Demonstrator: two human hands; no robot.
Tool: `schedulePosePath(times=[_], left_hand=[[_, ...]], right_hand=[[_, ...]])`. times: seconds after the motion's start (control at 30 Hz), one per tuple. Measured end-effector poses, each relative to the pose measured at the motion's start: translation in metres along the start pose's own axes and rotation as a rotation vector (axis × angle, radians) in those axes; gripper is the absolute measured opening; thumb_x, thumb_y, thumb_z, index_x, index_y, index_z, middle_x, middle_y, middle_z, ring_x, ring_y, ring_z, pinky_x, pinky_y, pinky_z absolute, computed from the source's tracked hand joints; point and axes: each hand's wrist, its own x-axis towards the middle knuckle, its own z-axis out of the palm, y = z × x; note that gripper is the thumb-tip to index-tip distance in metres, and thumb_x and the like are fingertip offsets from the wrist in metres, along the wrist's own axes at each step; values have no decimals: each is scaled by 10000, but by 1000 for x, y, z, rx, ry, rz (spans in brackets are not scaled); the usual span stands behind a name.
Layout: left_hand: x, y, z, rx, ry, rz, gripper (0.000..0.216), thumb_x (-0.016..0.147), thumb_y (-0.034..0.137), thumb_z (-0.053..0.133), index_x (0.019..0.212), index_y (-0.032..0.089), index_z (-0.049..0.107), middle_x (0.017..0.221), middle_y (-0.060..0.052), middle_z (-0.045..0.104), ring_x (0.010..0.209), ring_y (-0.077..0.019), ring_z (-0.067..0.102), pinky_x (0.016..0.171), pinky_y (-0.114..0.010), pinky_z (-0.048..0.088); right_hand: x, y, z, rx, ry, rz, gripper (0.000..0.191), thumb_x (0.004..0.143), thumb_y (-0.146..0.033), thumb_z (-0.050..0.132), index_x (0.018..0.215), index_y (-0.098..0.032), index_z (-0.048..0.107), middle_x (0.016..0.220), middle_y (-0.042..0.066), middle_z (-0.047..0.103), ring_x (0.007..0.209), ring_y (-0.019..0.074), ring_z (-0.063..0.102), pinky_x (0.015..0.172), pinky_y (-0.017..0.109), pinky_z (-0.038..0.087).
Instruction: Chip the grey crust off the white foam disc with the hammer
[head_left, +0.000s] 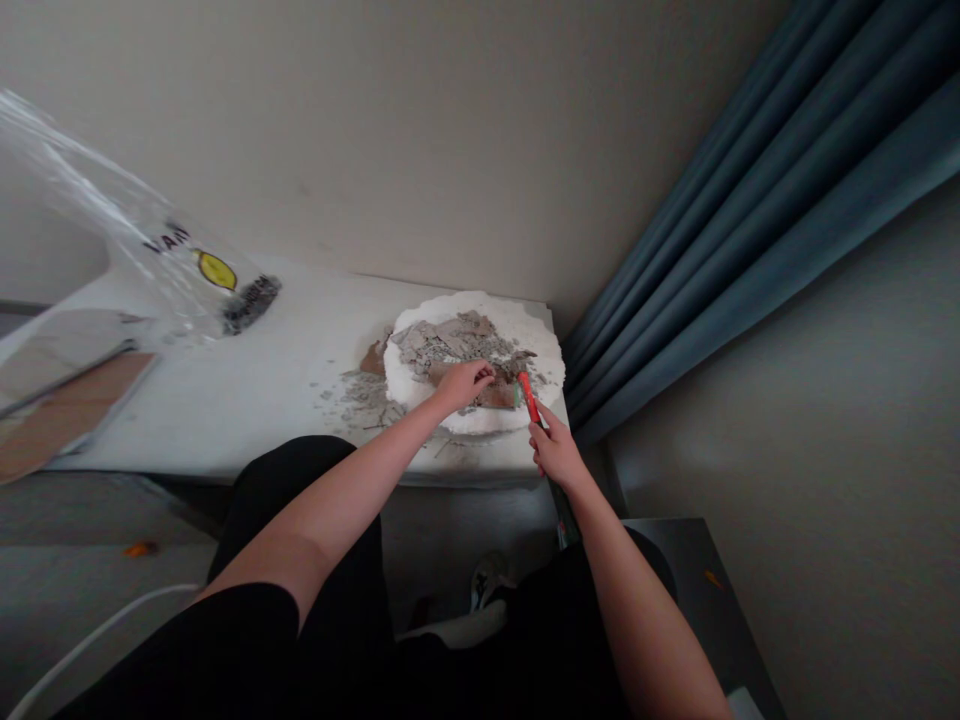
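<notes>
A round white foam disc (525,335) lies at the right end of a white table (247,400), with grey and brown broken pieces (450,345) heaped on it. My left hand (466,383) rests on the pile with fingers curled, pinching at a brown piece. My right hand (556,452) is closed on a red-handled tool (529,397) whose tip points into the pile at the disc's near edge.
Grey crumbs (360,395) are scattered on the table left of the disc. A clear plastic bag (150,260) with a yellow label hangs at the left. Blue curtain (750,220) is at the right. A grey box (697,590) sits by my right leg.
</notes>
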Motion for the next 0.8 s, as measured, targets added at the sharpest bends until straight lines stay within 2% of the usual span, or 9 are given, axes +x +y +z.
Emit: schedulePosePath(times=[0.37, 0.8], left_hand=[[0, 1, 2, 31, 13, -4, 199, 907, 346, 554, 959, 204, 685, 918, -58, 747, 825, -220, 672, 786, -326, 490], [-2, 5, 3, 121, 8, 45, 201, 934, 317, 525, 987, 211, 688, 965, -67, 751, 891, -236, 685, 819, -332, 489]], right_hand=[[0, 0, 1, 1, 6, 0, 663, 896, -344, 536, 1537, -269, 386, 552, -106, 387, 371, 60, 325, 357, 162, 307], [-5, -2, 2, -23, 18, -46, 631, 918, -328, 518, 1533, -256, 396, 585, -87, 420, 385, 61, 333, 373, 176, 318]])
